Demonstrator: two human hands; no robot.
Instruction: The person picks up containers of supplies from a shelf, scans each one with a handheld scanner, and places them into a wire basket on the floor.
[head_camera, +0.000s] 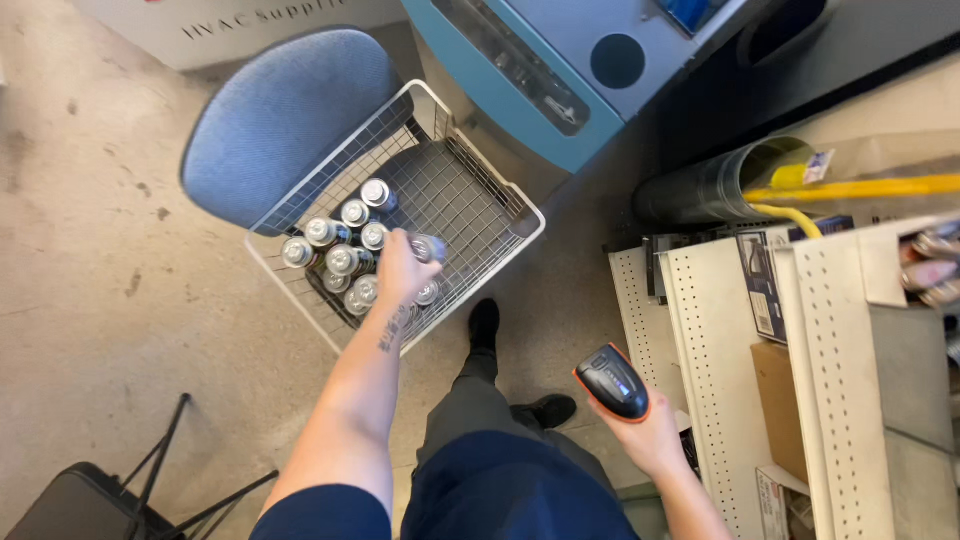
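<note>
Far left, I've got a blue padded chair (275, 120) on the concrete floor (90, 250), with a white wire basket (490, 180) sitting on it. Silver spray cans (340, 245) stand clustered in the basket's near corner. My left hand (403, 268) is down in there, fingers (425, 247) curled around the top of one can (432, 248) at the cluster's right edge. Moving right, my black shoes show beside the basket. My right hand (645, 430) is wrapped under a black-and-orange handheld scanner (613, 382), fingers closed on its grip, well apart from the basket. Far right, white pegboard shelving (720, 330) holds boxes.
</note>
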